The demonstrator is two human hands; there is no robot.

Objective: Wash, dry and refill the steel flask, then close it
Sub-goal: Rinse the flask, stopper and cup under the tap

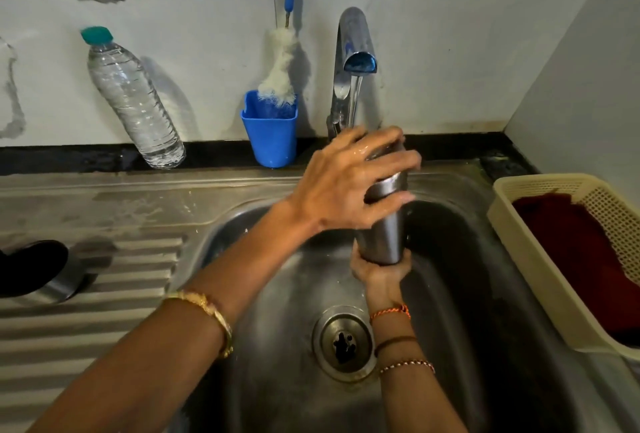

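- The steel sink (pixel 485 294) fills the lower half of the view, its ribbed draining board to the left of the basin and its round drain (pixel 343 341) low in the basin's middle.
- A cream plastic basket (pixel 540 259) sits at the sink's right edge with a dark red cloth (pixel 568 238) in it.
- The chrome tap (pixel 349 65) rises behind the sink, and water runs from its spout.
- A clear water bottle (pixel 133 100) with a teal cap leans on the wall, behind the sink's draining board.
- The steel flask (pixel 381 232) is upright over the sink basin, right under the tap.
- A blue cup (pixel 272 136) stands behind the sink, just left of the tap, with a white bottle brush (pixel 280 69) in it.
- The left hand (pixel 349 187) wraps the flask's upper part, fingers curled round it and wet.
- The right hand (pixel 375 271) grips the flask's base from below.
- A black-topped lid (pixel 38 270) lies on the sink's draining board, far left.
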